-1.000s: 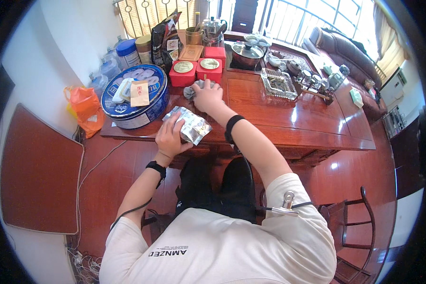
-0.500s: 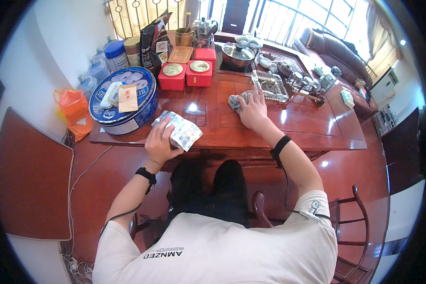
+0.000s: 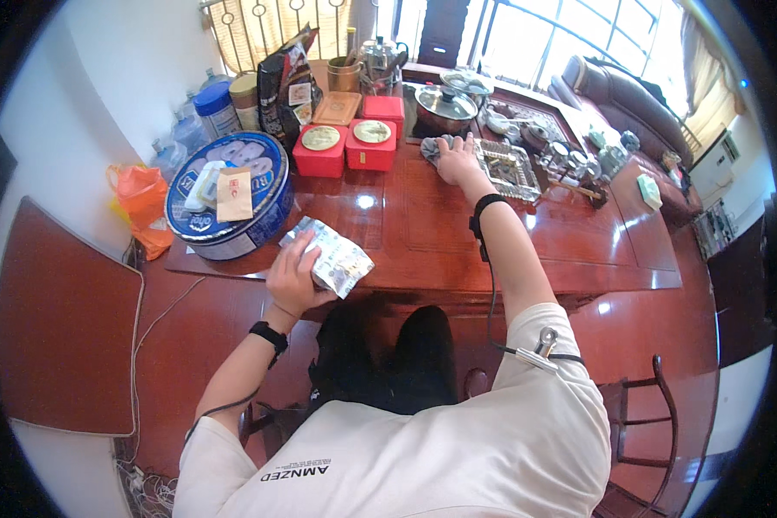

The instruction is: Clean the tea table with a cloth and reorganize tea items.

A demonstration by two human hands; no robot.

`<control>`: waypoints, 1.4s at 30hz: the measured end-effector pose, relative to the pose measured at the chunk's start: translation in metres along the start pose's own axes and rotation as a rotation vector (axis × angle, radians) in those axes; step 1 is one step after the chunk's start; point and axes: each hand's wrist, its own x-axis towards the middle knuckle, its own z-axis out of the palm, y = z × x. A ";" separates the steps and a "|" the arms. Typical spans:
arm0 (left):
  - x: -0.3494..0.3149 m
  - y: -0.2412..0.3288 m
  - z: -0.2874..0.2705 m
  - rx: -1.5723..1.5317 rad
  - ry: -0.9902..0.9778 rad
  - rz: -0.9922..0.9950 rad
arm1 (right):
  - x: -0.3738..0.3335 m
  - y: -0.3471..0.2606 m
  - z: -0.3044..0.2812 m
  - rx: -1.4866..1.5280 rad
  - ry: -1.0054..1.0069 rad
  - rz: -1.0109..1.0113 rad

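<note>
Now nearer the pot (image 3: 446, 104) at twelve o'clock: right hand (image 3: 457, 162) over grey cloth (image 3: 429, 148), grip's closure unclear. Press flat, clear of glass dish (image 3: 531, 183); left hand (image 3: 290, 278) gripping packet (image 3: 343, 258).

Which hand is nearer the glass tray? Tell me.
Right. The right hand, on the grey cloth, is left of the glass tray; the left hand, on the silver packet, is farther left, at the front of the table.

Glossy wood across the tabletop (image 3: 423, 242) mid-frame, throwing bright glints — ctr-left, a crinkled foil-look packet (image 3: 342, 257), v. shiny. Upper ctr, rumpled cloth (image 3: 429, 150), matt grey; upper ctr-rt, clear faceted glass dish (image 3: 520, 195). Left, smooth shiny metal tin (image 3: 266, 217), matt paper envelope (image 3: 235, 197) — far left, thin crinkly plastic bag (image 3: 143, 197).
</note>
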 end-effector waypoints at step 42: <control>0.000 0.004 0.002 -0.115 0.258 -0.197 | -0.101 -0.140 -0.022 0.185 0.103 -0.233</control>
